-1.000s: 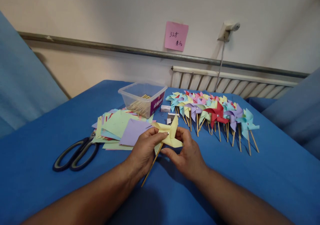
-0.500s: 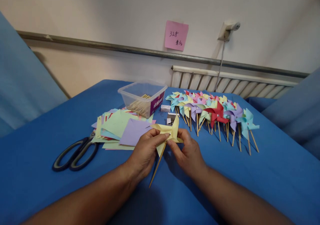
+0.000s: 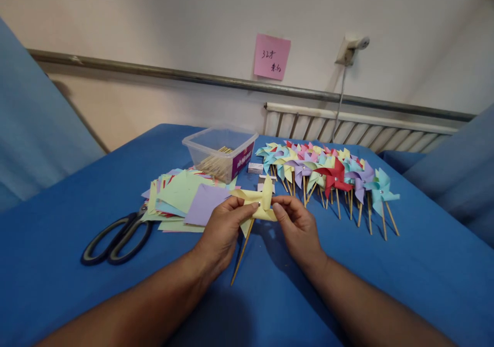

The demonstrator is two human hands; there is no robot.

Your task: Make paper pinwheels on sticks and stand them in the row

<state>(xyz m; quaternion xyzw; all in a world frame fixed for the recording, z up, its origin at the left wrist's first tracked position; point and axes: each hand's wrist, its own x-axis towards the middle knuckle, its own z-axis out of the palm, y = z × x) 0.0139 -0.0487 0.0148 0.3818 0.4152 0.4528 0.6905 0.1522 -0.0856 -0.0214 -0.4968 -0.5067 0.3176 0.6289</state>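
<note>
Above the tabletop's near middle, both hands pinch the yellow pinwheel: left hand closed on its left blade, right hand on its right. Its stick slants down toward the near edge, closer to the left hand.

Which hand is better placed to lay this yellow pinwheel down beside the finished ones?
Right, probably. The right hand pinches the yellow pinwheel on the side nearer the finished pinwheels.
</note>
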